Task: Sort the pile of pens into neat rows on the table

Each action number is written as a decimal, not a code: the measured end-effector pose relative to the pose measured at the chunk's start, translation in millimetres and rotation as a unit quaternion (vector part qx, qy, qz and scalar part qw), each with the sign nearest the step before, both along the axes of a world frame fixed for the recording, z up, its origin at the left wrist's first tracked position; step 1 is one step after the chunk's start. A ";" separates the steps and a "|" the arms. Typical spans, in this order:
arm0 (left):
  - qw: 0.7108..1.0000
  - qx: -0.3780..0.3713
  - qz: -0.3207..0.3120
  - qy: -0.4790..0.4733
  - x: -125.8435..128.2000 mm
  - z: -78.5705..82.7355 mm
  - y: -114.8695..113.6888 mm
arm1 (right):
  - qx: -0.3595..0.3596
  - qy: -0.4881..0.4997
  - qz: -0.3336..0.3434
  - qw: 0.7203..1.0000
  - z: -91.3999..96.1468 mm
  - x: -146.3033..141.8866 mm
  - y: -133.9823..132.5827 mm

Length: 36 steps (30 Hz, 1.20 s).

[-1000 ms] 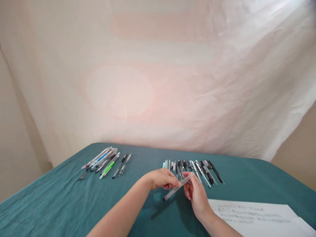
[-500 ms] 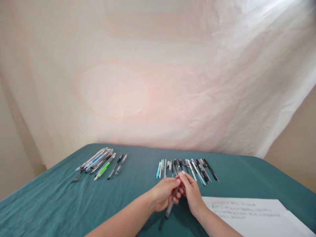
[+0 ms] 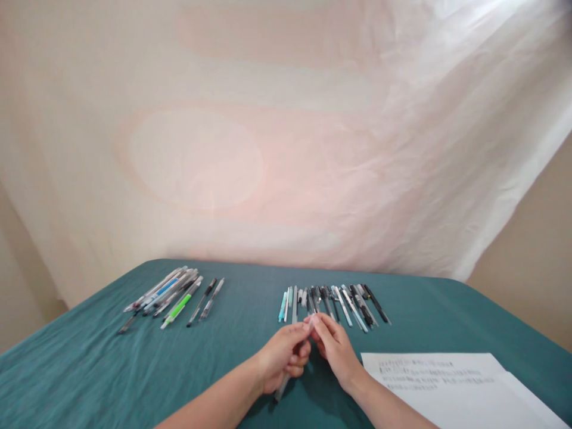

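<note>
My left hand (image 3: 282, 356) is closed around a clear-barrelled pen (image 3: 281, 389), whose dark lower end sticks out below the fist. At the pen's upper end, the thumb and fingers of my right hand (image 3: 334, 350) are pinched together, touching my left fingertips. The fingers cover most of that end, so I cannot make out whether a cap is there. Just beyond my hands lies a row of pens (image 3: 353, 307), black, grey, white and light blue, side by side on the cloth.
A heap of pens (image 3: 163, 292) lies at the far left of the green-clothed table (image 3: 89, 369). A bright green pen (image 3: 181, 311) and two separate pens (image 3: 209, 301) are beside it. Sheets of paper with handwriting (image 3: 447, 387) lie at the near right. A pale cloth (image 3: 286, 149) hangs behind.
Both hands have shifted slightly left and the pen with them. My left hand now wraps further round the barrel, and less of its lower part shows. The view has turned a little.
</note>
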<state>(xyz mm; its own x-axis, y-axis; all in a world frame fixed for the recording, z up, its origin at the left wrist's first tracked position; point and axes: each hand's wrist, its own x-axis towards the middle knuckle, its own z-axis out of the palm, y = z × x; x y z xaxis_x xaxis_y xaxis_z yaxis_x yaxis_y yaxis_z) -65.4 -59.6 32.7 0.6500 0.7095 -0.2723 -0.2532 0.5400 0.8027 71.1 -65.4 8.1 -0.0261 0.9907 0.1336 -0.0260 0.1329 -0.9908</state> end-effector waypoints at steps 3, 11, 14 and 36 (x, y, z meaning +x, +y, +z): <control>1.000 0.003 0.017 -0.006 3.9 -1.5 -2.8 | -0.017 -0.001 0.003 1.000 0.7 0.6 0.3; 0.998 -0.015 0.047 0.028 7.5 -4.8 -4.5 | -0.028 -0.010 0.009 1.000 1.3 -0.3 2.2; 0.998 -0.009 0.044 0.033 8.1 -6.1 -6.4 | -0.025 -0.016 0.003 1.000 2.7 -1.8 2.8; 0.994 0.020 0.037 0.101 11.7 -3.7 -10.9 | -0.023 -0.033 0.010 0.999 -0.4 5.1 2.5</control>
<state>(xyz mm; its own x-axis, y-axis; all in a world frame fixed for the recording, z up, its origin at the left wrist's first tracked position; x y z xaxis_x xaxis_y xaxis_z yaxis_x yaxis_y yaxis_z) -53.8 -70.6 29.0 0.5297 0.7666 -0.3629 -0.1222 0.4924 0.8618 76.1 -62.9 7.7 -0.0541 0.9949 0.0854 0.0382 0.0875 -0.9954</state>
